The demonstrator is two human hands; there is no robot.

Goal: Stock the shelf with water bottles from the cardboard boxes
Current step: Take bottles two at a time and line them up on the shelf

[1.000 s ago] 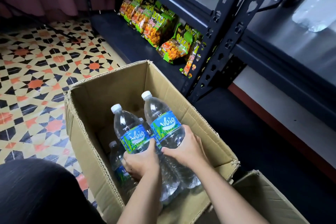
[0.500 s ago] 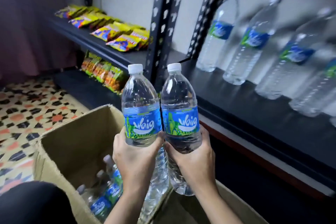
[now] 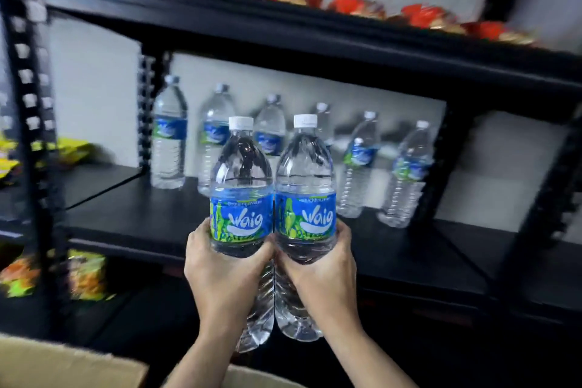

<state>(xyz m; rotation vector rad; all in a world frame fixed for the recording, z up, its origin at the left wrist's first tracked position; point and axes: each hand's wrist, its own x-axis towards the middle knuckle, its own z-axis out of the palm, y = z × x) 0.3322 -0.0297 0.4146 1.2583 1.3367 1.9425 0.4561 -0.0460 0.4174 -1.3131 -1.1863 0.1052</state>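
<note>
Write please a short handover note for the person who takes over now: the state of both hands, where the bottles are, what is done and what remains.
Left hand: holds the left bottle upright.
Right hand: holds the right bottle upright, touching the left one.
Both are raised in front of the middle shelf, not yet set down.
Done: a row of bottles stands at the back of the shelf.
Left: place these two in the free front area. Only an edge of the cardboard box shows; its contents are out of view.
</note>
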